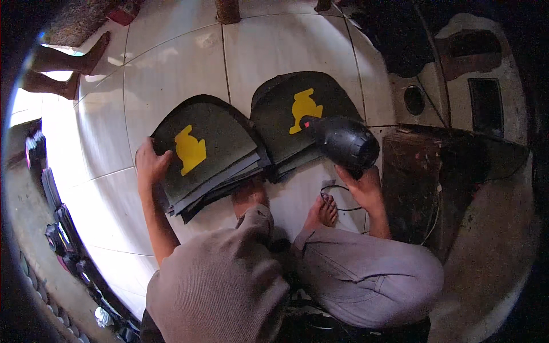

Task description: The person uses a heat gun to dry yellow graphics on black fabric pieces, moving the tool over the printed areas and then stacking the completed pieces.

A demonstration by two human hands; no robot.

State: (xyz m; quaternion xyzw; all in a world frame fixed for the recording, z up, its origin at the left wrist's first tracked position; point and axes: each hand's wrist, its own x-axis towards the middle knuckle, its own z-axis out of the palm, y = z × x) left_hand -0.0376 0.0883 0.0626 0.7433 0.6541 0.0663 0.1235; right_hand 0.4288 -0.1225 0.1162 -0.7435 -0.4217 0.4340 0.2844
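My right hand (367, 190) grips the handle of a black hair dryer (350, 143). Its nozzle, with a small red spot, points left over the right-hand stack of dark, round-topped panels (286, 94). A yellow cut-out shape (305, 110) lies on that stack's top panel, partly next to the nozzle. At the left stack, my left hand (151, 164) holds the outer edge of a dark panel (220, 134), thumb on top; the fingertips are partly hidden. This panel bears a similar yellow shape (189, 150). Several layers show along the stack's lower edge.
A worn wooden box (409, 183) stands at the right, with a cable (343, 209) near my bare foot (323, 212). Another person's legs (68, 71) rest on the tiled floor (171, 74) at upper left. Several dark items (67, 228) line the left edge.
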